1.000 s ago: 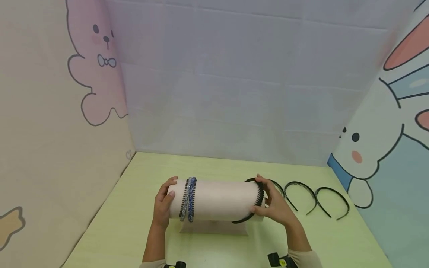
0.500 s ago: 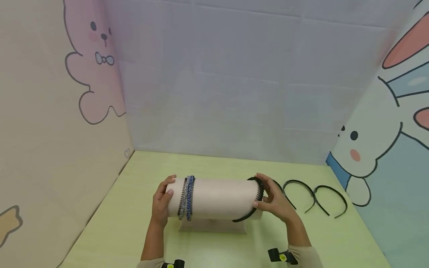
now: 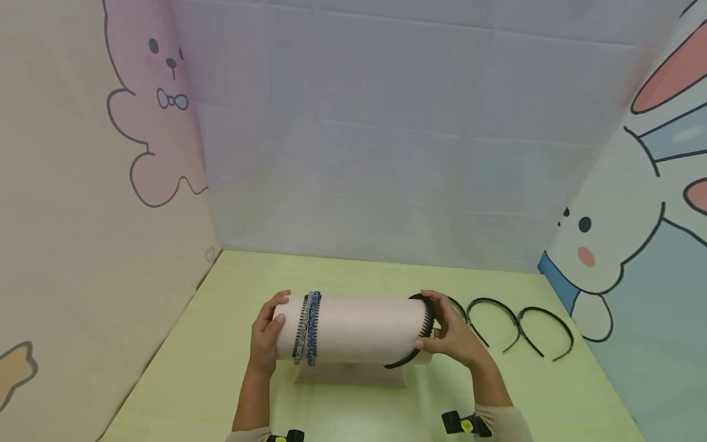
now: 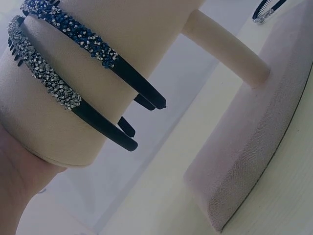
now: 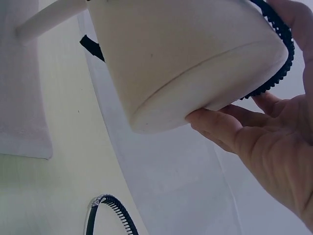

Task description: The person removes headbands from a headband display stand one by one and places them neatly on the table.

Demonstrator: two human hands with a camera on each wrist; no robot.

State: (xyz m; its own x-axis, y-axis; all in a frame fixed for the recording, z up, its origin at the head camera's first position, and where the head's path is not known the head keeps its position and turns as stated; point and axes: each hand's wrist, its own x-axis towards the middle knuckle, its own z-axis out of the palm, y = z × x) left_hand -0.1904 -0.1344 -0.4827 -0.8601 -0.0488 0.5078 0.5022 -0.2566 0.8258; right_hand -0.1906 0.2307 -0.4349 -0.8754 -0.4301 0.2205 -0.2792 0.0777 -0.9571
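A pale padded headband display roll (image 3: 364, 331) lies across a T-shaped stand with a flat base (image 3: 350, 376). My left hand (image 3: 265, 337) grips the roll's left end, thumb in front and fingers behind. Near it, a silver stone-studded headband (image 4: 44, 68) and a blue one (image 4: 80, 38) sit side by side around the roll. At the right end, a black toothed headband (image 3: 428, 319) goes around the roll at a slant. My right hand (image 3: 455, 336) holds this black headband, index finger at the top and thumb at the front. In the right wrist view, fingertips touch the roll's end face.
On the table (image 3: 232, 393), right of the roll, lie several black headbands in a row, such as a middle one (image 3: 488, 301) and the rightmost (image 3: 544, 310). One is partly behind my right hand. Fabric walls with cartoon animals (image 3: 613, 245) enclose the table.
The right hand has shifted the black headband very slightly along the roll's right end. The left hand keeps its grip. The whole view has moved a little.
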